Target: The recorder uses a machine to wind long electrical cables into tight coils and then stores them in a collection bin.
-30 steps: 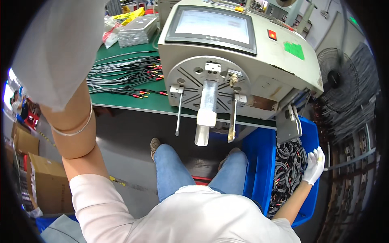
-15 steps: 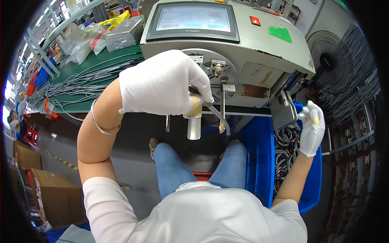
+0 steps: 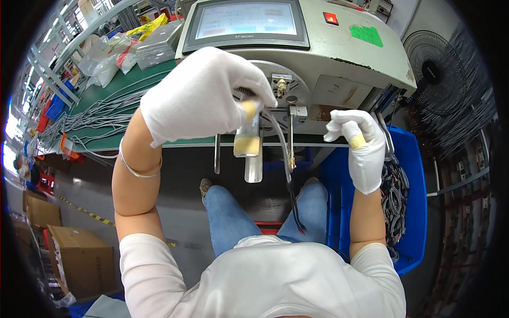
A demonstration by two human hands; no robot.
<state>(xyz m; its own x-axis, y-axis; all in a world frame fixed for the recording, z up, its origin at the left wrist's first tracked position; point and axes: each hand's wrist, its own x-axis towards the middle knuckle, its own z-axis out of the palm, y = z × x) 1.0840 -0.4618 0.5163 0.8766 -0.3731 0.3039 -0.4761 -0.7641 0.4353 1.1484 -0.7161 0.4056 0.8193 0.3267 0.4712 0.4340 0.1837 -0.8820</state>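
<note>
My left hand (image 3: 207, 93), in a white glove with yellow tape on a finger, is closed around a grey cable (image 3: 279, 130). It is in front of the round metal disc (image 3: 299, 90) of a bench machine. From the grip the cable hangs down, its dark end above my lap; its upper part is mostly hidden by the glove. Below this hand a metal guide (image 3: 254, 168) with a yellow-taped band hangs from the disc. My right hand (image 3: 363, 146), also gloved, is right of the disc, its fingers loosely bent and nothing visible in them.
The machine (image 3: 339, 63) carries a screen (image 3: 246, 21) and a red switch (image 3: 331, 18). Grey cables (image 3: 90, 124) lie on the green bench at left. A blue bin (image 3: 411, 212) with coiled cables stands at right, before a fan (image 3: 432, 71). Cardboard boxes (image 3: 82, 259) are at lower left.
My right hand has moved left from above the bin toward the machine. My left hand has risen slightly with the cable, whose loose end now hangs lower, over my lap.
</note>
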